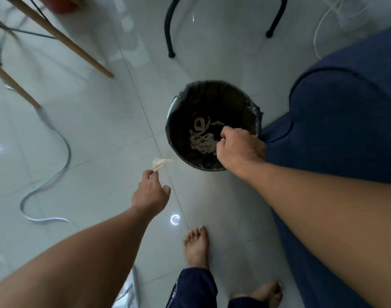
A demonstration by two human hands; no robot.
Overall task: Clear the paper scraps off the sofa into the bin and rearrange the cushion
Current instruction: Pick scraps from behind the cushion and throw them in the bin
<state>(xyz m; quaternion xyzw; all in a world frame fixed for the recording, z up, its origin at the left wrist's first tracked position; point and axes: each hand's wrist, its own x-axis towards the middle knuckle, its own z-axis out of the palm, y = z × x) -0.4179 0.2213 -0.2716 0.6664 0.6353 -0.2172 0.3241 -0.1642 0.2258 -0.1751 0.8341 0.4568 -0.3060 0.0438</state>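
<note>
A round bin (pixel 253 112) lined with a black bag stands on the floor beside the blue sofa (pixel 345 107). Several pale paper strips (pixel 201 136) lie at its bottom. My right hand (pixel 239 147) hovers over the bin's near right rim with fingers curled; whether it holds anything is hidden. My left hand (pixel 150 194) is to the left of the bin and pinches a crumpled paper scrap (pixel 161 163) between thumb and fingertips, just outside the rim. No cushion is in view.
Glossy white floor tiles surround the bin. Wooden chair legs (pixel 79 50) stand at upper left, black metal legs (pixel 170 36) behind the bin. A grey cable (pixel 56 170) snakes across the floor at left. My bare feet (pixel 196 247) are below the bin.
</note>
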